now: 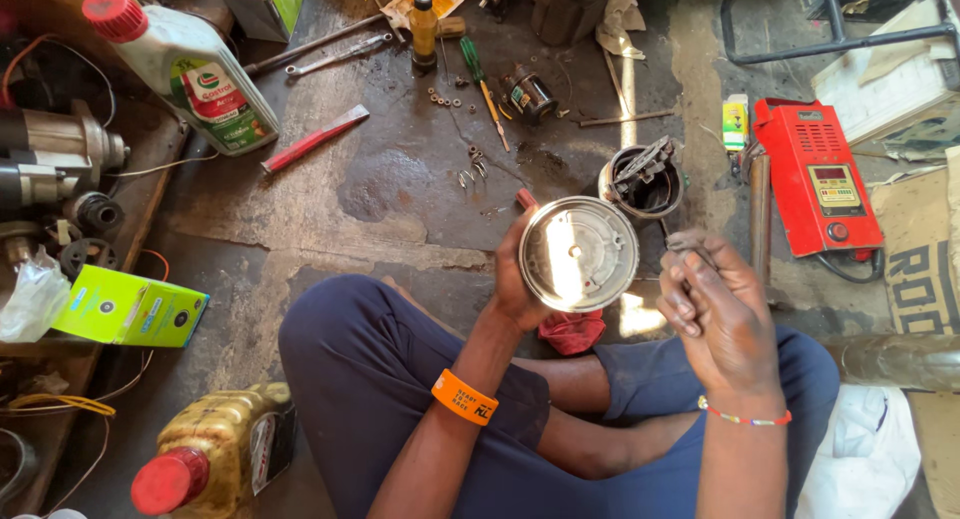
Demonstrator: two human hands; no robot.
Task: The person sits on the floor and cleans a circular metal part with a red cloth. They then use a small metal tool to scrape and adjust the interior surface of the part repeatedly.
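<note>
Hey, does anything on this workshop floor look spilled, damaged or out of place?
Yes. A dark wet-looking stain spreads over the concrete floor, with small washers scattered loose across it. The yellow jug is smeared with grime. The left hand holds a round metal cover, which looks undamaged.

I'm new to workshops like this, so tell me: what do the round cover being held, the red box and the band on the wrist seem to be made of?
Round cover in the left hand: looks like bare metal, bright and shiny, throwing back sunlight.
Red box: probably painted sheet metal or plastic; vent slots and a small panel show, so I can't say which.
Orange wristband: seems rubbery, smooth, matte and snug on the wrist.
</note>
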